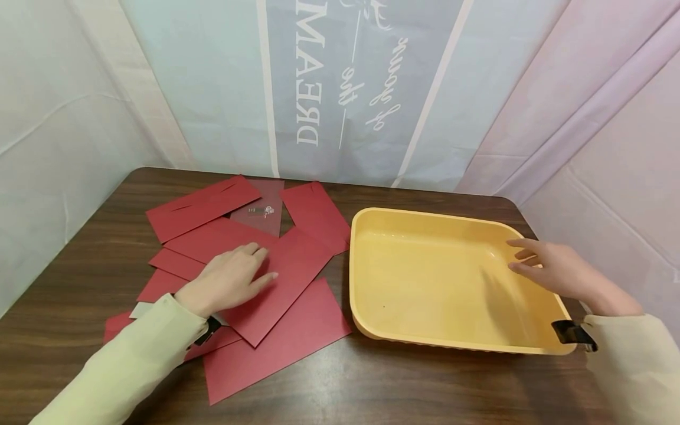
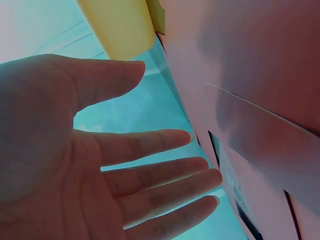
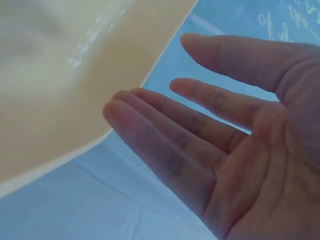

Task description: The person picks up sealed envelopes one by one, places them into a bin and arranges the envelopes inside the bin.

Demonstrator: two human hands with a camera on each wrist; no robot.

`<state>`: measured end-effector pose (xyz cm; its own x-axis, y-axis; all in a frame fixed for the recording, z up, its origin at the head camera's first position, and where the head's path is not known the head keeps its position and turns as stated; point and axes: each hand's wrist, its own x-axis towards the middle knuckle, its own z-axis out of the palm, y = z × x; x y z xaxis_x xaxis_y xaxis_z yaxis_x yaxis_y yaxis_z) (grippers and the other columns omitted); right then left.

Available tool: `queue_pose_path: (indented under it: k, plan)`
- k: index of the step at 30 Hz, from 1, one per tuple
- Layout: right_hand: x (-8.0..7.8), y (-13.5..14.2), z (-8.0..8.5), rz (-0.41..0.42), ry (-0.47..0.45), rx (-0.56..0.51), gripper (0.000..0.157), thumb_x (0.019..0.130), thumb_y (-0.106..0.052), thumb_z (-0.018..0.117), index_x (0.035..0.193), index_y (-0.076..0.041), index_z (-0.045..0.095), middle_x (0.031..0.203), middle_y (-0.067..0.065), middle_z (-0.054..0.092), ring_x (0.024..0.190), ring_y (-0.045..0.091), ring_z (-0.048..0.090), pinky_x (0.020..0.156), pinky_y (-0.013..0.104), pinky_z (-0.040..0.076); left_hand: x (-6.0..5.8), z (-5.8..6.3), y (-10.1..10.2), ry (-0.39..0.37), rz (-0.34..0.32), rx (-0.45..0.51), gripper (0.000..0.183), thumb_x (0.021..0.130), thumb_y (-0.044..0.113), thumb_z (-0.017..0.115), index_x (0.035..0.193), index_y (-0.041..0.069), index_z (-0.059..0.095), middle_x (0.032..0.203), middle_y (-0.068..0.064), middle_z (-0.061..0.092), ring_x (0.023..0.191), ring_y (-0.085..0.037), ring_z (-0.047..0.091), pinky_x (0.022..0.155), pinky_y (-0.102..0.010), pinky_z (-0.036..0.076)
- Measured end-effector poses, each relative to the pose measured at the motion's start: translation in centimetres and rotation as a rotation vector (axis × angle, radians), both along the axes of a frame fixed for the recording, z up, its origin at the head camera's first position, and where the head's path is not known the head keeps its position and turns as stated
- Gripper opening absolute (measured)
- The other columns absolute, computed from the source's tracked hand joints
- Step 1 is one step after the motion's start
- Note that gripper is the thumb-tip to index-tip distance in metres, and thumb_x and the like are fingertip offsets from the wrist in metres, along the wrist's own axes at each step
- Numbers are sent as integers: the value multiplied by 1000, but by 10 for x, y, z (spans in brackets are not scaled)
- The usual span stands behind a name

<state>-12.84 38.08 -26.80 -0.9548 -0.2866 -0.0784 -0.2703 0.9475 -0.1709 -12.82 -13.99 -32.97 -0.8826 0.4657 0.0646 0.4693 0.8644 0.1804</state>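
Holds left hand (image 1: 228, 280) over overlapping red envelopes (image 1: 287, 289), strewn flat across the left of a dark wooden table (image 1: 393, 383); has fingers loosely spread, pinching nothing; cannot tell whether touching. Holds right hand (image 1: 558, 268) above the right side of a yellow tray (image 1: 425, 277), fingers slightly apart, likewise gripping nothing. Probably at the reaching step, without a grasp; seems to call next for a pinch at the top envelope's (image 1: 305, 257) free edge.
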Motion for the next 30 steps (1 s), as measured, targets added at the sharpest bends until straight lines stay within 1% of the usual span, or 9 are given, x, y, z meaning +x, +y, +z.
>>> queue_pose_path:
  k: [2,6,9,13,17,21,24,27,30]
  plan:
    - [1,5,-1,-23,5,-8,46,92,-15,63,126,11,51,102,29,67,88,40,67,70,46,52,2,0,-1,3,1,0,47,91,30,64,121,-6,59,113,-20,61,100,-33,62,80,-46,54]
    - [3,11,-1,-86,17,-25,44,91,-13,64,122,15,53,103,32,65,87,42,67,66,39,53,5,0,-3,16,-6,-8,47,91,31,65,120,-6,60,113,-20,61,100,-33,62,80,-46,54]
    - [4,14,-1,-112,30,-28,43,90,-13,64,121,15,54,99,30,67,86,42,66,68,44,52,6,-1,-4,24,-7,-11,47,90,31,66,119,-5,60,111,-19,61,99,-32,63,79,-46,54]
    - [5,18,-1,-119,48,-26,43,91,-15,64,120,15,55,95,27,68,86,44,64,72,54,49,7,-1,-7,27,-2,-12,47,90,31,66,119,-5,60,111,-19,61,97,-32,63,78,-45,54]
    - [6,22,-3,-127,65,-16,42,90,-17,65,119,14,56,94,25,69,88,46,63,72,55,48,9,-2,-9,32,-3,-13,47,90,31,66,118,-5,61,109,-18,61,95,-31,63,77,-45,54]
    - [7,25,-4,-148,60,-13,44,90,-19,65,119,14,56,96,27,68,93,51,60,74,58,47,11,-4,-14,25,3,-15,48,89,31,67,118,-6,60,109,-19,61,95,-32,63,78,-46,54]
    - [7,28,-5,-163,38,-11,48,91,-21,64,120,16,54,100,31,66,97,54,57,75,59,45,12,-6,-17,18,11,-20,49,88,32,68,118,-7,60,110,-20,61,97,-33,62,80,-46,53]
    - [8,32,-6,-169,27,7,51,92,-22,63,121,18,50,103,34,64,96,53,59,75,59,46,14,-7,-19,15,15,-26,50,88,32,68,118,-7,60,111,-20,61,98,-33,62,80,-46,53]
    - [9,36,-7,-172,9,26,54,92,-22,63,121,21,47,103,37,62,90,51,62,73,58,48,15,-7,-21,7,22,-28,50,89,33,68,119,-6,59,113,-20,60,99,-33,62,80,-47,53]
